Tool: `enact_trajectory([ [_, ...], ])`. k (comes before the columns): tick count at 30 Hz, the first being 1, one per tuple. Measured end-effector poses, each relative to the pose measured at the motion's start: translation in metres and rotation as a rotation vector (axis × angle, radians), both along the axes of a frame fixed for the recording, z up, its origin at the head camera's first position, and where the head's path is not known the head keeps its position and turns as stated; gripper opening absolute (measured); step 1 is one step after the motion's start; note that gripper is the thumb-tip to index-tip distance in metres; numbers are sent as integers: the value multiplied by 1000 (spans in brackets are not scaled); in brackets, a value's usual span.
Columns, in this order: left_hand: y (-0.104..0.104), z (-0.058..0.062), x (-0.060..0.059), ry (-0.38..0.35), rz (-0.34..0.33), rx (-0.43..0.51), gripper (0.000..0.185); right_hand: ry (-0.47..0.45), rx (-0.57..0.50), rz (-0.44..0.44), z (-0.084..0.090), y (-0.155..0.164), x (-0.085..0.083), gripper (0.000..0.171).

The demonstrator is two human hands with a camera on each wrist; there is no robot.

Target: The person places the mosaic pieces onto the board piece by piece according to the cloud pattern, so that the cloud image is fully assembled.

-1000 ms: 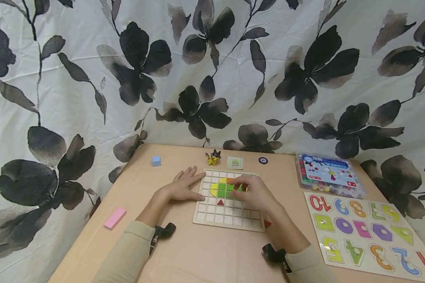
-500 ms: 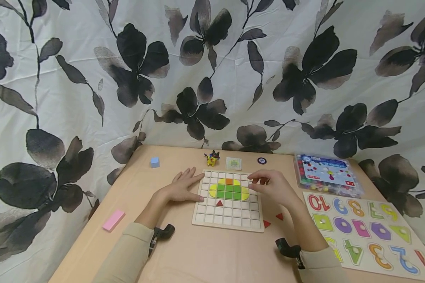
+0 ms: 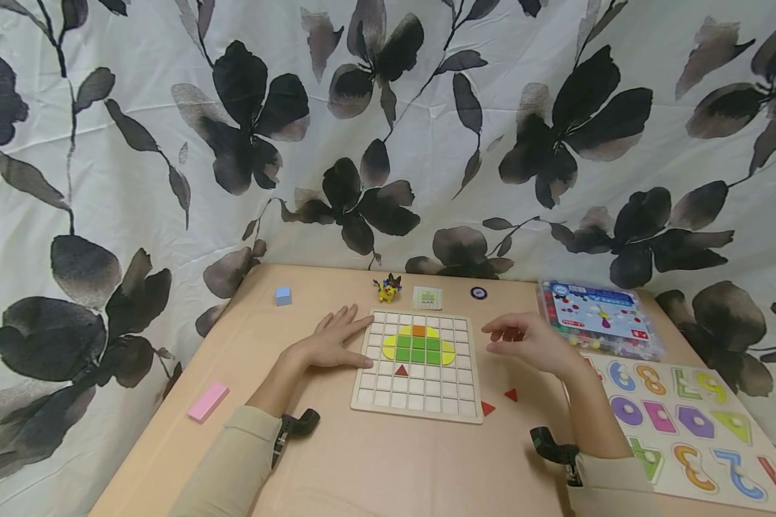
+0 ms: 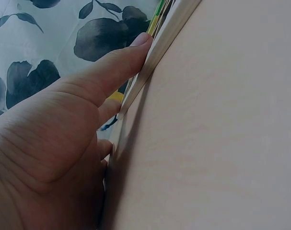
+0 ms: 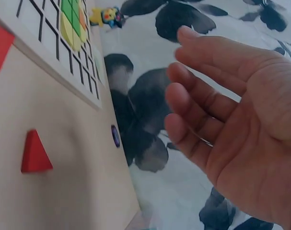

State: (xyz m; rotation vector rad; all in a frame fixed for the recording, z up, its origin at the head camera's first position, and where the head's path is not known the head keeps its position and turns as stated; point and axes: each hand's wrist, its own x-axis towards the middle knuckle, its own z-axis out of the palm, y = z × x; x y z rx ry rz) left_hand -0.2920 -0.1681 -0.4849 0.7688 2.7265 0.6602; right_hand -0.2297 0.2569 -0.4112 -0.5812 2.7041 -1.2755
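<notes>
A white gridded board [image 3: 417, 400] lies mid-table. On it, green squares [image 3: 417, 350] form a block with yellow rounded pieces [image 3: 389, 349] at its corners and an orange square [image 3: 419, 331] at its top. Lower on the grid sits a red triangle [image 3: 402, 370]. My left hand [image 3: 326, 345] rests spread at the board's left edge, its thumb [image 4: 121, 62] touching the rim. Right of the board, my right hand [image 3: 530, 345] hovers over the table with loosely bent fingers and nothing between them. Two more red triangular blocks [image 3: 488, 408] [image 5: 36, 153] lie by the board's lower right corner.
Behind the board stand a small yellow figure [image 3: 387, 289], a patterned card [image 3: 427, 298] and a dark round disc [image 3: 478, 293]. A blue cube [image 3: 284, 296] and pink block [image 3: 208, 402] lie left. A clear box [image 3: 601, 316] and a number puzzle board [image 3: 669, 438] occupy the right.
My right hand has moved right, off the board's pieces and out past its edge, uncovering the right-hand yellow pieces and a second red triangle on the table. My left hand stays put.
</notes>
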Motion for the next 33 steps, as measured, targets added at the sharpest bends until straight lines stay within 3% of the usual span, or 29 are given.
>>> enact_trajectory([
  [11,1,1,3,-6,3,3,104,-172,125,147,-6,24,1,16],
  [16,1,1,3,-3,4,-5,103,-258,195,175,-15,31,1,21],
  [23,2,4,4,-14,7,3,103,-358,180,242,-24,34,0,21],
  [27,2,5,5,-20,9,4,103,-379,169,287,-26,31,0,18],
  [33,2,5,4,-20,10,3,103,-358,190,277,-30,26,-2,19],
])
